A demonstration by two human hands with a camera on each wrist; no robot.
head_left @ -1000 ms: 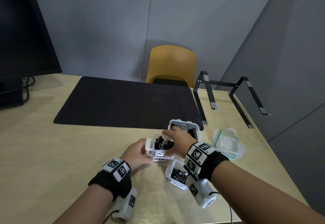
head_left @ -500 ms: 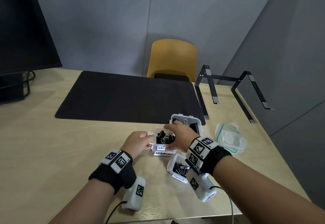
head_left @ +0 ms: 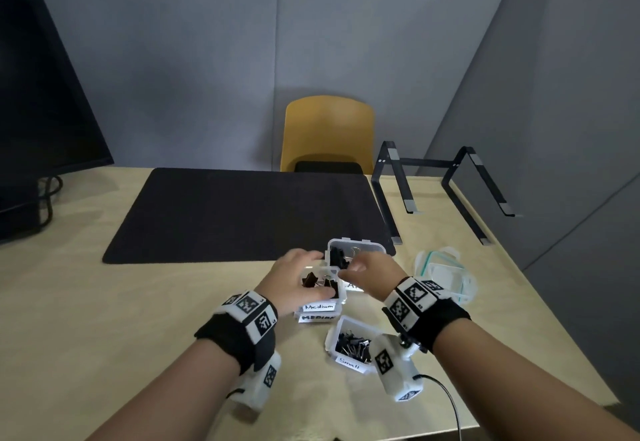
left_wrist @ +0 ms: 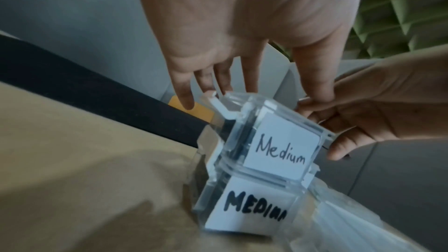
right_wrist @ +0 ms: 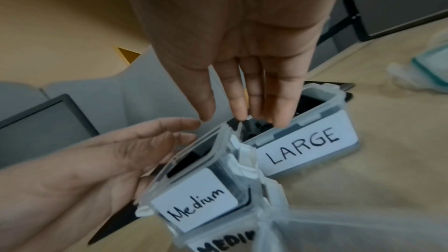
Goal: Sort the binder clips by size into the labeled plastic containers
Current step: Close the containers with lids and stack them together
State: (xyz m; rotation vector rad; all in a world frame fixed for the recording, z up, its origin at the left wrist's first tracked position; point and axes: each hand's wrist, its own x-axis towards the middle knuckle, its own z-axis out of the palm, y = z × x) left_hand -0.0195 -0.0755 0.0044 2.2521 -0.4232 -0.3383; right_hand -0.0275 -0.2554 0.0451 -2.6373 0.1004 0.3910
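Over the Large box (head_left: 356,250) the right hand (head_left: 372,269) has moved off the Medium box (head_left: 320,293), fingers loose, apparently empty; left hand (head_left: 294,279) cups Medium, so sorting continues

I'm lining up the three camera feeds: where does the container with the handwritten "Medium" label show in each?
Head: Medium container, centre, under the left hand.
Left wrist: lower centre-right, label facing the camera.
Right wrist: bottom centre, left of the LARGE container.
Shared landmark: the "MEDIUM" label directly below it.
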